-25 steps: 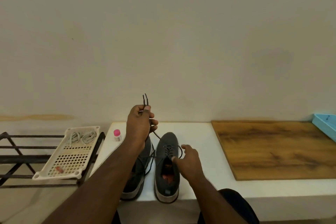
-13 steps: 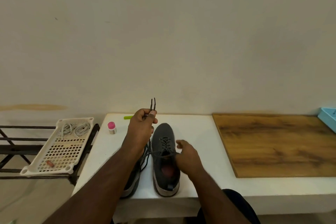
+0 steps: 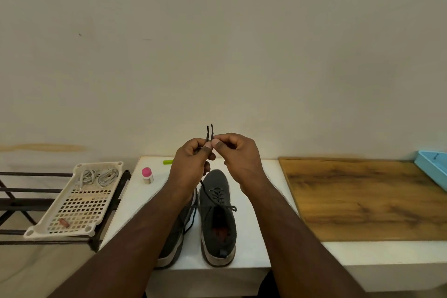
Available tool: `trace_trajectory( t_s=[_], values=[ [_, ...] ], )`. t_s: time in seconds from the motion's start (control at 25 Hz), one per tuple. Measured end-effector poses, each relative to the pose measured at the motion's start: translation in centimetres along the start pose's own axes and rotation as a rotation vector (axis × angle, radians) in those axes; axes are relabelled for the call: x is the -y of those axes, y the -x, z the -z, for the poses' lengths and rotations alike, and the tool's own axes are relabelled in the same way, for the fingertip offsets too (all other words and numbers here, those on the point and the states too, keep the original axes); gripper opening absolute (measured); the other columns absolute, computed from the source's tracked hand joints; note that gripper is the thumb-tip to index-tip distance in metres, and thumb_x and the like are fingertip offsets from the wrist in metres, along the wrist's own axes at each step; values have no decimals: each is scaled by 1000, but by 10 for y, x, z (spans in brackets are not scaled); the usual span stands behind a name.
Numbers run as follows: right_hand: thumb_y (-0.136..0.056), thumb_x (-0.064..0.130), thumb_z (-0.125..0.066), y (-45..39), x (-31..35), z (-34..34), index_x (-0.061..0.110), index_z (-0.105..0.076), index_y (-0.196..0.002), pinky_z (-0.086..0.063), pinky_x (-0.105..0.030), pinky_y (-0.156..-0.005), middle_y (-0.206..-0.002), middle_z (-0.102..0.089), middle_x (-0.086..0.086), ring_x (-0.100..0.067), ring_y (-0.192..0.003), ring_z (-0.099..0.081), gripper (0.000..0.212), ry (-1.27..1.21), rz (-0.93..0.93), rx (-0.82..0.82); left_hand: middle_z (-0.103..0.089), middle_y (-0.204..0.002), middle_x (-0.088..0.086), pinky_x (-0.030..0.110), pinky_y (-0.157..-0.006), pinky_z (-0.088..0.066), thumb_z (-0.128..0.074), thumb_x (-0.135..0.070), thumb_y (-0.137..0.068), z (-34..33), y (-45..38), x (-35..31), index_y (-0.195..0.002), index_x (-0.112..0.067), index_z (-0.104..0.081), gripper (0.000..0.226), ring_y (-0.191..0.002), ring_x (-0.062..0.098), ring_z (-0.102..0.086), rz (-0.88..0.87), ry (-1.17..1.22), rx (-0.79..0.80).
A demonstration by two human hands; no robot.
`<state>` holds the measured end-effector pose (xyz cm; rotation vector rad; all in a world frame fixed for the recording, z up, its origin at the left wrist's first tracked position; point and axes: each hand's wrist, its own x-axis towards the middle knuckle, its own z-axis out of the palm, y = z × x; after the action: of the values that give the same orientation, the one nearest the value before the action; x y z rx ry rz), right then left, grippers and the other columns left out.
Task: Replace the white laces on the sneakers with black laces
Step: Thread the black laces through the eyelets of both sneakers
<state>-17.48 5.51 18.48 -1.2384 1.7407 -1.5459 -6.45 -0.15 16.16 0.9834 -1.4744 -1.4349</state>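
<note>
Both hands were raised above the worktop (image 3: 251,244): the left hand (image 3: 191,164) and right hand (image 3: 238,159) each pinched a black lace (image 3: 209,132) tip, above the grey sneakers (image 3: 217,220) at the front edge.

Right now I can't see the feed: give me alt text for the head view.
Both hands, left hand and right hand, pinch the two upright tips of a black lace above a pair of grey sneakers on a white table. White laces lie in a perforated tray to the left; a wooden board lies to the right.
</note>
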Motion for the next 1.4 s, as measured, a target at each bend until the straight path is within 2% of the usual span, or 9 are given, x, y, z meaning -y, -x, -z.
trace_trajectory(
  t_s=[0.16, 0.44, 0.6, 0.72, 0.92, 1.0, 1.12, 1.28, 1.4],
  values=[
    [-91, 22, -68, -6, 6, 0, 27, -74, -83, -58, -34, -79, -84, -73, 15, -5, -86, -67, 11, 23, -28, -14, -65, -72, 2, 28, -58, -44, -56, -23, -101, 4, 3, -4, -95, -15, -69, 17, -56, 13, -51, -21, 3, 43],
    [-92, 14, -68, -1, 11, 6, 18, -74, -97, -56, -25, -73, -88, -76, 5, -5, -85, -71, 9, -111, -32, 4, -62, -72, 3, 25, -58, -44, -55, -22, -101, 7, 8, -12, -91, -15, -70, 20, -61, 15, -51, -7, 26, 108],
    [-90, 11, -72, 0, 16, 10, 18, -72, -112, -54, -22, -73, -83, -77, 5, -5, -81, -72, 23, -169, -11, -12, -62, -69, 1, 26, -63, -48, -53, -23, -102, 8, 11, -15, -96, -12, -73, 23, -64, 14, -54, 13, 24, 149],
    [-89, 8, -72, -1, 19, 9, 15, -71, -115, -52, -16, -67, -85, -77, 3, -6, -76, -71, 26, -179, 0, -9, -66, -72, 2, 31, -72, -51, -52, -24, -102, 9, 11, -17, -97, -14, -74, 25, -71, 15, -60, -8, -3, 154],
    [-89, 9, -72, -3, 24, 10, 17, -72, -111, -49, -11, -63, -80, -76, 2, -4, -71, -70, 23, -140, 25, 12, -60, -68, 0, 34, -76, -54, -52, -26, -102, 11, 10, -21, -97, -16, -74, 25, -71, 16, -60, -46, -71, 147],
    [-90, 7, -71, -3, 26, 10, 15, -71, -113, -50, -12, -63, -79, -76, 1, -5, -71, -70, 25, -161, 21, 20, -56, -68, 1, 35, -78, -53, -50, -26, -103, 12, 10, -23, -97, -14, -75, 29, -70, 18, -56, -27, -32, 151],
    [-91, 8, -69, -2, 27, 10, 18, -70, -115, -52, -23, -69, -84, -77, 0, -7, -79, -72, 26, -179, 7, 36, -48, -67, 1, 36, -78, -55, -48, -28, -104, 13, 10, -26, -99, -12, -74, 31, -64, 17, -51, 19, 54, 139],
    [-92, 10, -69, -3, 28, 13, 24, -70, -116, -52, -28, -73, -88, -77, -1, -11, -85, -73, 27, -148, 24, 66, -44, -64, -2, 32, -70, -51, -51, -29, -103, 15, 10, -29, -96, -11, -73, 30, -56, 12, -46, 50, 100, 174],
    [-95, 10, -65, -7, 29, 16, 26, -67, -125, -55, -27, -77, -108, -74, 5, -13, -96, -70, 34, -82, 69, 88, -39, -61, -5, 29, -65, -48, -51, -28, -103, 15, 10, -30, -87, -15, -72, 28, -52, 10, -40, 40, 92, 170]
  ],
)
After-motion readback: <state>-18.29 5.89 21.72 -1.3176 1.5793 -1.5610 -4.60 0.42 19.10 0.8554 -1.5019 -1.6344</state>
